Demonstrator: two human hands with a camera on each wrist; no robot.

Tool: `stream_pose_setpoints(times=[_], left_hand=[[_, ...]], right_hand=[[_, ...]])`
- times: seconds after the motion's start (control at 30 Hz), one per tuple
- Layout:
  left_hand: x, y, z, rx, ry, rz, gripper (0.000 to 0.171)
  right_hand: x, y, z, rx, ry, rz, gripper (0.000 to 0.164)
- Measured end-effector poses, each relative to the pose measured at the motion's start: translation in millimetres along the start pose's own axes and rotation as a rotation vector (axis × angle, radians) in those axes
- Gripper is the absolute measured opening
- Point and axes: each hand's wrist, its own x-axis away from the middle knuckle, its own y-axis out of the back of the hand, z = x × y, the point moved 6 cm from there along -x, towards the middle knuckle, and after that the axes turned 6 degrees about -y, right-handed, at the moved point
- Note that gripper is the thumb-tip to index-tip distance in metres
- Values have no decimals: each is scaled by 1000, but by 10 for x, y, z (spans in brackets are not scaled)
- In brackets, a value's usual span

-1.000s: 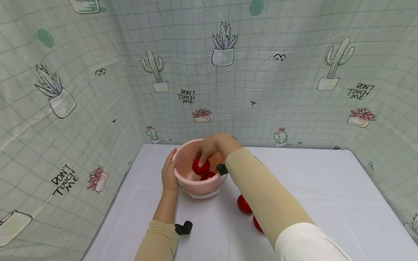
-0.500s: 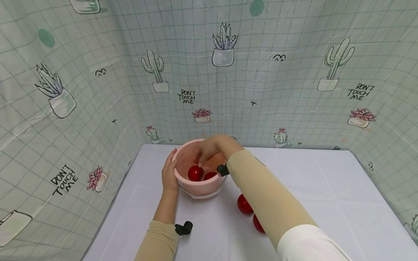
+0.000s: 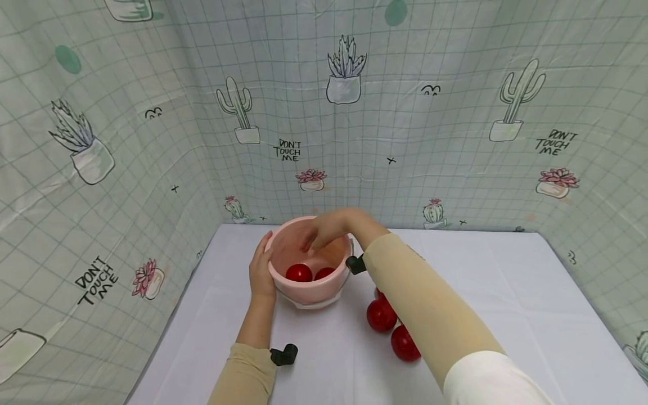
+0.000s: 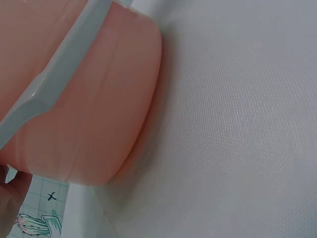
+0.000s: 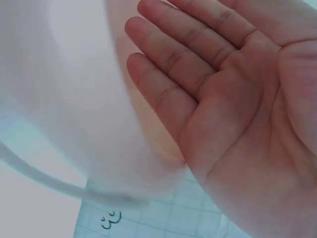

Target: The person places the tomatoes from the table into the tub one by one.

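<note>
The pink bucket [image 3: 307, 292] stands on the worktop [image 3: 486, 298] just below the middle of the head view. Two glossy red balls [image 3: 298, 273] lie inside it, near its lower edge in the frame; at least three loose red balls [image 3: 382, 315] sit lower right of it, partly behind the right forearm [image 3: 430, 304]. The right hand [image 3: 329, 229] reaches over the rim with its fingers extended, holding nothing. The left hand [image 3: 261, 271] lies along the bucket's left wall, fingers laid against it rather than wrapped round.

The balls look hard, light and smooth, likely to roll or slip; pinching them round the middle from above should suit. The bucket is probably light, stiff plastic, easily nudged, best steadied at the rim or lifted by its white handle [image 4: 59, 74].
</note>
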Motion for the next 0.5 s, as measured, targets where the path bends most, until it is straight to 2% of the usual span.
stream_pose_setpoints(times=[0.1, 0.27, 0.5], left_hand=[[3, -15, 0, 2, -3, 2, 43], [0, -21, -2, -21, 4, -3, 43], [0, -10, -10, -14, -4, -13, 43]], right_hand=[[79, 34, -54, -7, 56, -18, 48], [295, 83, -202, -127, 118, -88, 49], [653, 39, -498, -306, 139, -271, 50]])
